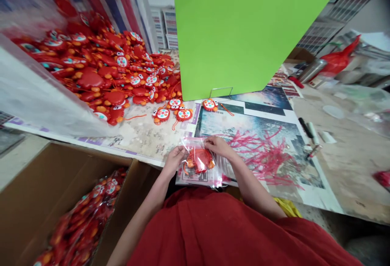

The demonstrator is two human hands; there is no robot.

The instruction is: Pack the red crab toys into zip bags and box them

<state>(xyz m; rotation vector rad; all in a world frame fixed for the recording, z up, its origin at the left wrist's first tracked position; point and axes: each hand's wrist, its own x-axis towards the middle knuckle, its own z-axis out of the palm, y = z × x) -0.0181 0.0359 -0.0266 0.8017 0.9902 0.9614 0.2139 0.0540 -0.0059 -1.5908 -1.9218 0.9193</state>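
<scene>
Left hand (174, 161) and right hand (217, 146) apart, gripping a clear bag (191, 146) around a red crab toy (200, 161).

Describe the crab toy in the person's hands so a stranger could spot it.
Start at the tall green board, then look down past its lower edge. Between the person's left hand and right hand lies a red crab-shaped toy inside a clear plastic bag. Unlike the bare crabs heaped beyond, it is wrapped and held.
</scene>
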